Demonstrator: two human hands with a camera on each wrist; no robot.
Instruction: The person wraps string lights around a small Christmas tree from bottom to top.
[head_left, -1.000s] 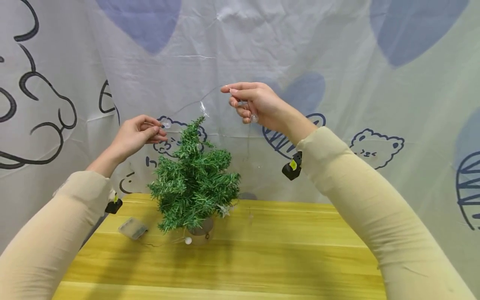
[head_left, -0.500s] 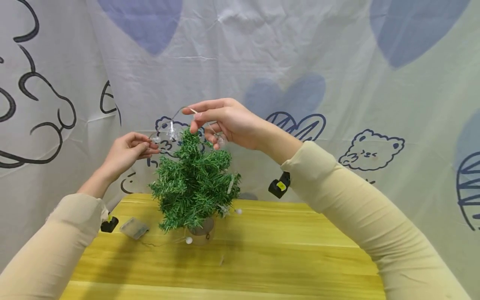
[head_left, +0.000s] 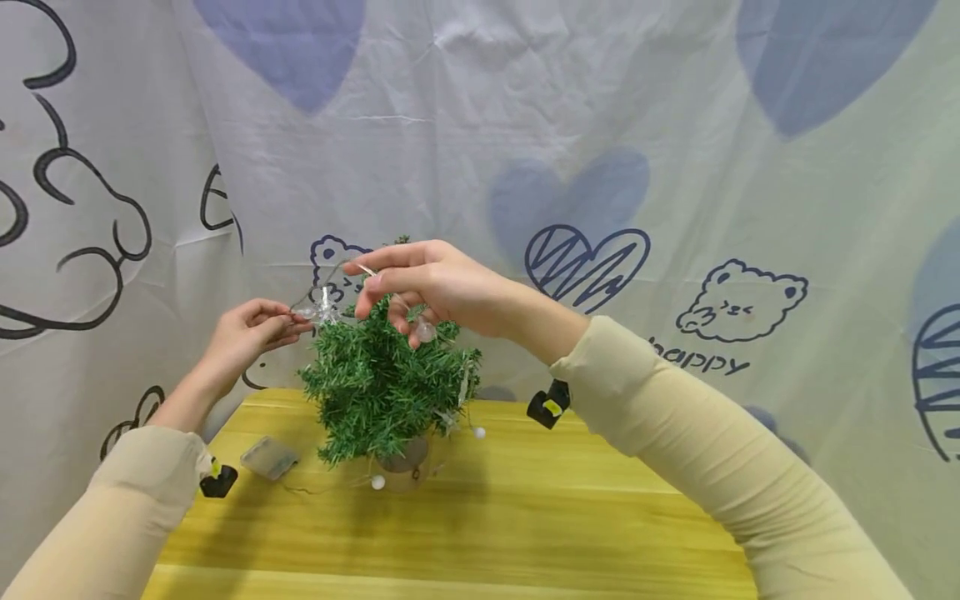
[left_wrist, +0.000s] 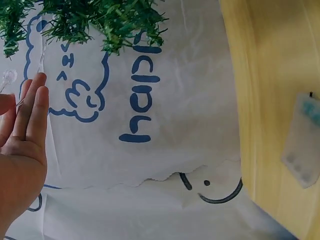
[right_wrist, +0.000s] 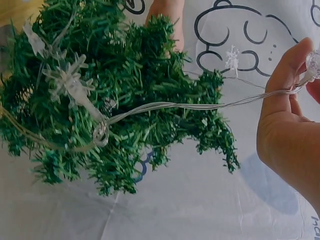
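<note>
A small green artificial Christmas tree (head_left: 390,383) stands in a brown pot (head_left: 402,457) on the table. String lights run over it; in the right wrist view their clear wire (right_wrist: 175,105) and a snowflake light (right_wrist: 72,82) show against the branches. Left of the treetop, my left hand (head_left: 243,337) pinches the wire between thumb and fingers. My right hand (head_left: 450,287) holds another stretch of wire in front of the treetop, which it partly covers. From it hangs a clear ball light (head_left: 424,332). Another snowflake light (head_left: 326,307) dangles between the two hands.
A clear battery box (head_left: 268,458) lies on the yellow wood-grain table (head_left: 570,517), left of the tree. White ball lights (head_left: 378,482) hang near the pot. A printed cloth (head_left: 697,183) covers the wall behind. Each wrist carries a black camera (head_left: 549,406).
My right hand has come left and down, from above the right of the tree to its front, bringing the wire along. My left hand has sunk a little and moved slightly left.
</note>
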